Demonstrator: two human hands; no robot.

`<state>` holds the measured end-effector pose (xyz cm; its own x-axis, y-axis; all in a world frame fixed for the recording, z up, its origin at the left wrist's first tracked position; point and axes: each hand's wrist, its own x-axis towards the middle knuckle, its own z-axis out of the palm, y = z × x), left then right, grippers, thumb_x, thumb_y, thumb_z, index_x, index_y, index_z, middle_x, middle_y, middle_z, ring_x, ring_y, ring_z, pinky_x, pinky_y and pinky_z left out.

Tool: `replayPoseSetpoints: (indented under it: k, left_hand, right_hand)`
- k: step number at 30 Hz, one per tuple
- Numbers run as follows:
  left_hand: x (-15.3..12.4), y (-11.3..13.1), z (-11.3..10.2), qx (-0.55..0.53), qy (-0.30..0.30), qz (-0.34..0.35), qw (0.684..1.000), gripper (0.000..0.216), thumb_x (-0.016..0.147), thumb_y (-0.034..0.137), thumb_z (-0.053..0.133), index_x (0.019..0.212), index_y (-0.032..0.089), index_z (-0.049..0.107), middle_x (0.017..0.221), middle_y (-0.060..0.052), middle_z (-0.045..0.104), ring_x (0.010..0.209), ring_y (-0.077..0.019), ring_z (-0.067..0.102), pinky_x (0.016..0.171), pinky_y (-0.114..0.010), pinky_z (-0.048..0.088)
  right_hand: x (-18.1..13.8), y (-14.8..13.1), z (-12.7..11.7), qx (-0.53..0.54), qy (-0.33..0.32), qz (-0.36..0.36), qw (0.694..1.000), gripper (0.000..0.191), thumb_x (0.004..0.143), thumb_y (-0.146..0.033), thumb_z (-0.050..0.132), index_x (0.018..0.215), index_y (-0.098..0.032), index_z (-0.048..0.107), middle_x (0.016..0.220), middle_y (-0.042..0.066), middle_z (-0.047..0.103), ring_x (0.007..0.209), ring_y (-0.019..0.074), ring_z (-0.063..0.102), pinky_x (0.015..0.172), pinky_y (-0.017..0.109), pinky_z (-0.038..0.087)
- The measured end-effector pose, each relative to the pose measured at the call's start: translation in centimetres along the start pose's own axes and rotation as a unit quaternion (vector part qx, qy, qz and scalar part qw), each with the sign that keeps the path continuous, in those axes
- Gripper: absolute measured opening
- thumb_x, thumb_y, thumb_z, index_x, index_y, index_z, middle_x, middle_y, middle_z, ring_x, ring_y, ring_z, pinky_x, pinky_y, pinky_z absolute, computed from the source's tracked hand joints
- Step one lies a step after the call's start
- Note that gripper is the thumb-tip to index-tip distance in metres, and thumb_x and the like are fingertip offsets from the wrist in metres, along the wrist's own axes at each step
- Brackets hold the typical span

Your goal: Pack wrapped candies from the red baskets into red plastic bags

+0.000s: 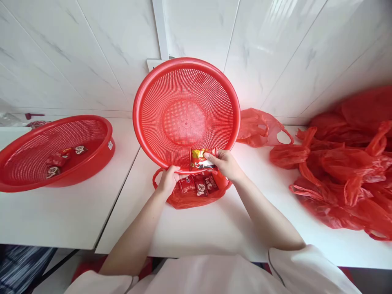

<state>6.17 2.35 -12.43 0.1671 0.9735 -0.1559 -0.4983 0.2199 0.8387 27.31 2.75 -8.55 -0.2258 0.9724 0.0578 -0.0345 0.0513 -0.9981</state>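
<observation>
A round red mesh basket [186, 122] is tilted up in front of me, its open side toward me. My left hand [168, 180] is closed at its lower rim, thumb on top and the other fingers partly hidden. My right hand [226, 163] pinches a shiny red-and-gold snack packet [200, 158] just inside the lower rim, thumb on its face. Directly below the rim, a red plastic bag [190, 202] lies on the white table [196, 232], its mouth spread open. Several small dark red packets [201, 188] with white lettering lie in the bag.
Another red basket [94, 168] stands on the left table, with several small packets [80, 150] in it. A heap of red plastic bags [352, 163] covers the right side. One flatter bag [260, 126] lies behind, near the tiled wall [269, 49]. A seam divides the two tables.
</observation>
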Motion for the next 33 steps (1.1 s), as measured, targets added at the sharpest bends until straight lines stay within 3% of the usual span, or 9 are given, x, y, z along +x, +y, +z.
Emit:
replayPoseSetpoints:
  k: [5, 9, 13, 16, 22, 29, 33]
  left_hand:
    - [-0.1, -0.1, 0.0, 0.012, 0.004, -0.002, 1.000, 0.015, 0.074, 0.020, 0.059, 0.085, 0.012, 0.068, 0.100, -0.009, 0.072, 0.111, -0.0301, 0.062, 0.096, -0.051, 0.050]
    - [0.0, -0.2, -0.1, 0.016, -0.005, -0.003, 1.000, 0.019, 0.075, 0.020, 0.059, 0.090, 0.013, 0.068, 0.100, -0.009, 0.073, 0.111, -0.0304, 0.062, 0.096, -0.050, 0.050]
    - [0.1, -0.4, -0.2, 0.014, -0.017, -0.005, 1.000, 0.021, 0.076, 0.020, 0.058, 0.093, 0.013, 0.068, 0.103, -0.010, 0.072, 0.113, -0.0304, 0.061, 0.096, -0.050, 0.051]
    - [0.1, -0.5, -0.3, 0.016, -0.014, -0.006, 1.000, 0.019, 0.076, 0.020, 0.059, 0.091, 0.013, 0.068, 0.101, -0.010, 0.072, 0.113, -0.0308, 0.061, 0.095, -0.050, 0.051]
    - [0.3, -0.1, -0.4, 0.012, -0.006, 0.003, 1.000, 0.017, 0.074, 0.020, 0.059, 0.086, 0.013, 0.068, 0.096, -0.009, 0.072, 0.110, -0.0303, 0.063, 0.093, -0.049, 0.053]
    - [0.7, 0.9, -0.9, 0.017, 0.031, 0.025, 0.999, 0.017, 0.072, 0.020, 0.058, 0.083, 0.011, 0.067, 0.091, -0.012, 0.072, 0.108, -0.0321, 0.064, 0.091, -0.051, 0.053]
    - [0.9, 1.1, -1.3, 0.012, 0.040, 0.042, 0.998, 0.019, 0.073, 0.018, 0.057, 0.088, 0.012, 0.066, 0.097, -0.011, 0.072, 0.110, -0.0311, 0.063, 0.092, -0.050, 0.053]
  right_hand:
    - [0.2, 0.3, 0.0, -0.028, 0.030, -0.022, 0.999, 0.036, 0.081, -0.050, 0.068, 0.070, -0.015, 0.064, 0.062, -0.001, 0.063, 0.054, 0.0105, 0.055, 0.051, 0.022, 0.043]
    - [0.5, 0.4, 0.4, 0.139, 0.073, 0.057, 0.986, 0.038, 0.079, -0.055, 0.068, 0.081, -0.017, 0.066, 0.068, 0.001, 0.068, 0.053, 0.0123, 0.062, 0.047, 0.022, 0.049]
    - [0.6, 0.4, 0.7, 0.247, 0.046, 0.067, 0.966, 0.034, 0.071, -0.042, 0.079, 0.094, -0.019, 0.069, 0.091, 0.003, 0.074, 0.074, 0.0123, 0.069, 0.068, 0.021, 0.057]
    - [0.5, 0.4, 0.7, 0.236, 0.042, 0.049, 0.970, 0.037, 0.064, -0.028, 0.086, 0.096, -0.018, 0.071, 0.097, 0.004, 0.074, 0.084, 0.0130, 0.069, 0.078, 0.021, 0.056]
    - [0.4, 0.6, 0.6, 0.208, 0.041, 0.014, 0.977, 0.029, 0.065, -0.027, 0.085, 0.091, -0.018, 0.073, 0.091, 0.004, 0.075, 0.080, 0.0135, 0.069, 0.073, 0.022, 0.056]
    - [-0.1, 0.0, 0.7, 0.118, 0.025, 0.014, 0.993, 0.029, 0.067, -0.036, 0.083, 0.086, -0.018, 0.072, 0.076, 0.002, 0.071, 0.068, 0.0132, 0.066, 0.059, 0.022, 0.055]
    - [-0.4, -0.5, 0.8, 0.084, 0.049, -0.005, 0.995, 0.033, 0.074, -0.047, 0.075, 0.075, -0.017, 0.061, 0.055, -0.004, 0.056, 0.045, 0.0074, 0.048, 0.040, 0.018, 0.038]
